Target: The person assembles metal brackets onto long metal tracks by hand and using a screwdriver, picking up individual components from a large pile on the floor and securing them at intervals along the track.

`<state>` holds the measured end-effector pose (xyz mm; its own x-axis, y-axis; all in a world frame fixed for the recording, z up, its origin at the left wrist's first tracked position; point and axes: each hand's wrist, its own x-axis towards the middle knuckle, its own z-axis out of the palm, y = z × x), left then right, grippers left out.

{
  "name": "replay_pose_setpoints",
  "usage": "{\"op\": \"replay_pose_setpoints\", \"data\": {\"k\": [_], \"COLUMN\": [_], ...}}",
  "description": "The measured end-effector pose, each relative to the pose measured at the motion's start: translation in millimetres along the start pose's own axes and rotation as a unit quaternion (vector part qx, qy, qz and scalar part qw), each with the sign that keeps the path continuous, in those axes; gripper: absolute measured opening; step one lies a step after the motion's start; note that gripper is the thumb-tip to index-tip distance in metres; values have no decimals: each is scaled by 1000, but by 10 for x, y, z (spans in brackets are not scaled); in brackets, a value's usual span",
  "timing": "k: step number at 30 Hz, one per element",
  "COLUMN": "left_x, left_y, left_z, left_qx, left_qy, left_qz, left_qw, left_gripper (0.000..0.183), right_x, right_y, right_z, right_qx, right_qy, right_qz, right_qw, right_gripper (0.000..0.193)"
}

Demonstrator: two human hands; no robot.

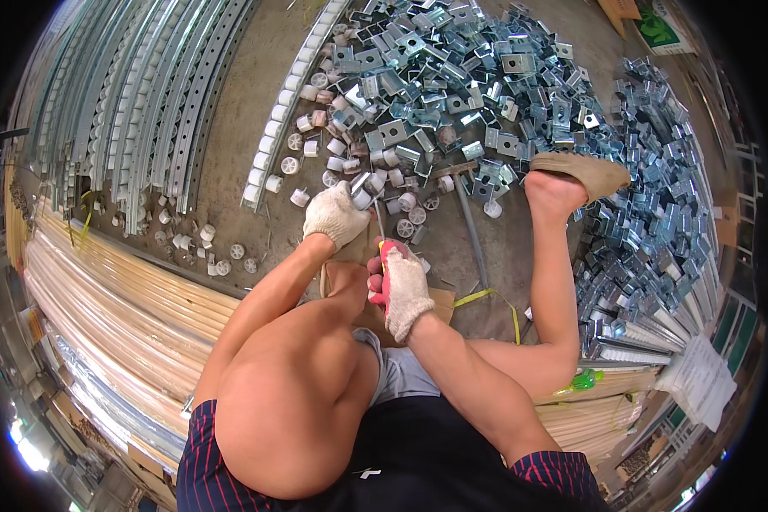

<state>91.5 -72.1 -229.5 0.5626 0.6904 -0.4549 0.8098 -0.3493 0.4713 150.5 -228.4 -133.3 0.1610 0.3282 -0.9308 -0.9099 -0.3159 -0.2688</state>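
My left hand [336,215], in a white knit glove, is closed around a small shiny metal bracket [361,179] with a white roller [362,200] at it. My right hand [399,288] wears a white glove with a pinkish-red grip side. It is wrapped around a screwdriver [380,218], whose thin shaft points up toward the bracket. Part of the handle shows yellow and red; the rest is inside the fist. Whether the tip touches the bracket or roller is too small to tell. Loose white rollers [405,228] lie on the floor just beyond my hands.
A large pile of metal brackets [486,77] spreads ahead and to the right. Metal roller tracks [136,94] lie at far left, and one track [273,128] stands apart. A hammer [469,222] lies between my feet. Wrapped tubes [128,282] are stacked at left.
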Motion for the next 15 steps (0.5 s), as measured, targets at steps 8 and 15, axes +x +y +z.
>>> {"op": "replay_pose_setpoints", "data": {"k": [8, 15], "left_x": [-18, -21], "left_y": [27, 49], "left_z": [-62, -68], "left_qx": [-1, 20], "left_qy": [-15, -16], "left_qz": [-19, -4], "left_qw": [1000, 1000], "left_gripper": [54, 46], "right_x": [-15, 398], "right_y": [-75, 736], "right_z": [-52, -35], "right_qx": [-91, -265], "right_qy": [12, 143], "right_qz": [-59, -246], "right_qw": [994, 921], "right_gripper": [21, 33]}}
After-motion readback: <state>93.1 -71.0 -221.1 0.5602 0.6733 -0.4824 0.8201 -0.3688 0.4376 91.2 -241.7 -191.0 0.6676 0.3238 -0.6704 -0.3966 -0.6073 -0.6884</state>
